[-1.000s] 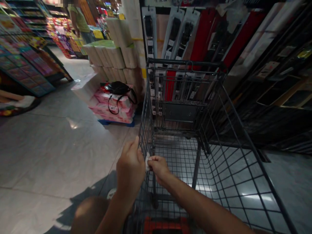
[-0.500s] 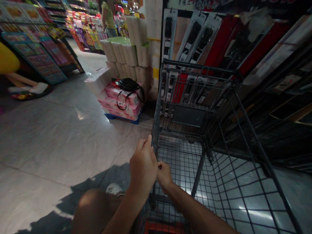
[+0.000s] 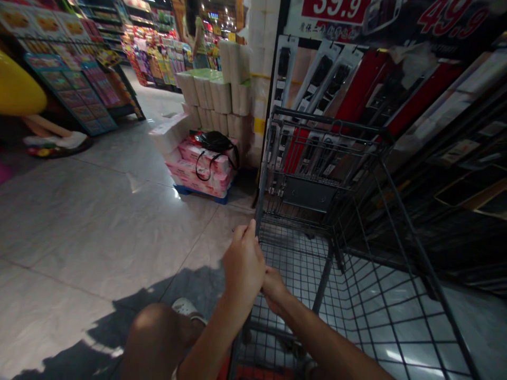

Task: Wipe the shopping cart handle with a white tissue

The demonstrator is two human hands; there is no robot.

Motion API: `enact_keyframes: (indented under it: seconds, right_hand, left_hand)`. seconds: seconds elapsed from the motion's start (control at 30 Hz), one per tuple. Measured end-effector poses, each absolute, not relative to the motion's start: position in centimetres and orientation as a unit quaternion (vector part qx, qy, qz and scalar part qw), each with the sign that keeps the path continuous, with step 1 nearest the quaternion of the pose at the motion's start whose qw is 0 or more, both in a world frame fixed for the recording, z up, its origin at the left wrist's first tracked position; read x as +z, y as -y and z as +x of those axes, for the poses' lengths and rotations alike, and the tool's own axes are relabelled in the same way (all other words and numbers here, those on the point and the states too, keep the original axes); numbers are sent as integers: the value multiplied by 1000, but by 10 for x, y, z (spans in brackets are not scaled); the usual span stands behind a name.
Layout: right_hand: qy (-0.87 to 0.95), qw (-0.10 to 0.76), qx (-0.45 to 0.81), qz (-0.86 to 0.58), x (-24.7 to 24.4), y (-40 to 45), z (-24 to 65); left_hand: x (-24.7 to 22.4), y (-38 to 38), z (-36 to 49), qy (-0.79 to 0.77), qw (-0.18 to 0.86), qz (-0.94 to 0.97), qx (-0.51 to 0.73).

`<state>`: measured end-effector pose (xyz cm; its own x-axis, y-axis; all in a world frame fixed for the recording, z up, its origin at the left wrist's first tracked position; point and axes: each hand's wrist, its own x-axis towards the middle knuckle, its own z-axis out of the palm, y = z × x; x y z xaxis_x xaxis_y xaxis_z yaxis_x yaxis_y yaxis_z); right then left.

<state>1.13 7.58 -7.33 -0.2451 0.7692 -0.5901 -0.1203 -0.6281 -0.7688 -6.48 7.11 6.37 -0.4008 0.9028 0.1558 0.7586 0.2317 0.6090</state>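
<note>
Down low, both forearms reach forward from the bottom edge to the left wall of a dark wire shopping cart. The left hand is raised, back toward the camera, its grip curled closed with thumb and fingertips pinching the top rim wire of the cart's left side. The right hand sits just beside and partly behind the left, touching it; its grip looks curled against the mesh, but whether it clamps anything cannot be told. The cart stands on a glossy tiled floor, its basket bare wire, front end toward a rack of hanging packaged goods. A bare knee shows below the left arm. Farther off, stacked tissue packs carry a black bag.
</note>
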Motion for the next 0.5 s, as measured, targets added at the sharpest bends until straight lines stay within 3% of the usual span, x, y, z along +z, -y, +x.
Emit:
enact_keyframes:
  seconds: [0.3, 0.5]
  right_hand:
    - [292, 313, 790, -438, -11, -74, 22]
    - [362, 314, 735, -480, -27, -63, 21]
  left_hand:
    - [67, -72, -64, -774, 120, 537, 313]
    - [67, -73, -64, -778, 137, 534, 302]
